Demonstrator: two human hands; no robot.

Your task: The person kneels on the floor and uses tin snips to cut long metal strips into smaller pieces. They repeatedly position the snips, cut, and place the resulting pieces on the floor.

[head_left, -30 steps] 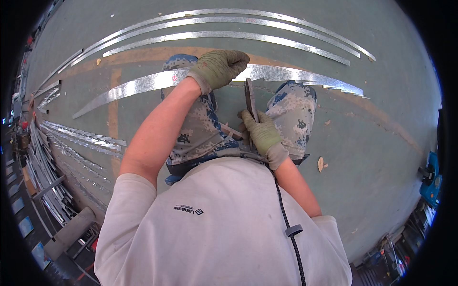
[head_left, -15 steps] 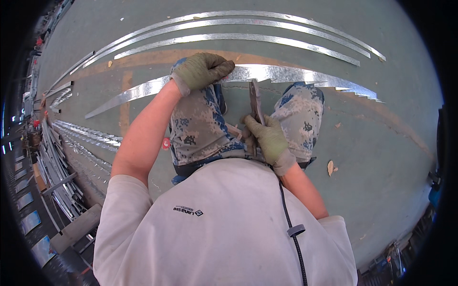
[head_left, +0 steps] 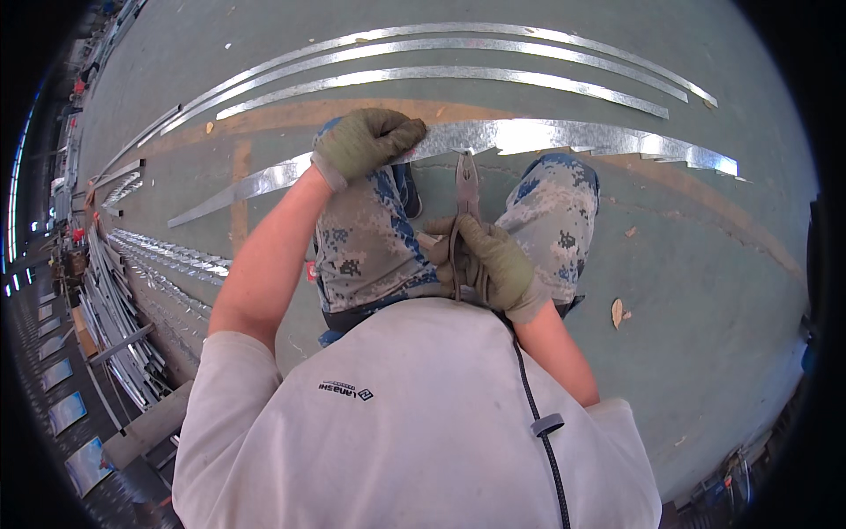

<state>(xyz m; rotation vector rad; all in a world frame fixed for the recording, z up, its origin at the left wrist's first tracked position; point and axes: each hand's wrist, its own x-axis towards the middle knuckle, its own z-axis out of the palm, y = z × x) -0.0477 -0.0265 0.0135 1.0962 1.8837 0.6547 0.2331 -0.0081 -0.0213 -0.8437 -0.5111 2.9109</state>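
Observation:
Across my knees runs a long shiny sheet-metal strip (head_left: 546,135), with stepped notches along its near edge toward the right end. My gloved left hand (head_left: 370,145) pinches this strip left of its middle, over my left knee. In my gloved right hand (head_left: 489,260) is a pair of pliers (head_left: 467,181), held between my knees with the jaws pointing away from me. Their tip meets the strip's near edge; whether the jaws grip the metal is too small to tell. The right palm and part of the handles are hidden.
Beyond the strip, three long metal strips (head_left: 441,73) lie on the green floor (head_left: 687,282). Cut, toothed strips (head_left: 167,251) and a pile of metal lengths (head_left: 119,317) lie at the left. A dry leaf (head_left: 617,313) rests at the right.
The strip has shifted a little to the right. The pliers have turned in my right hand, so their broad face now shows. My left hand keeps its pinch and has moved slightly.

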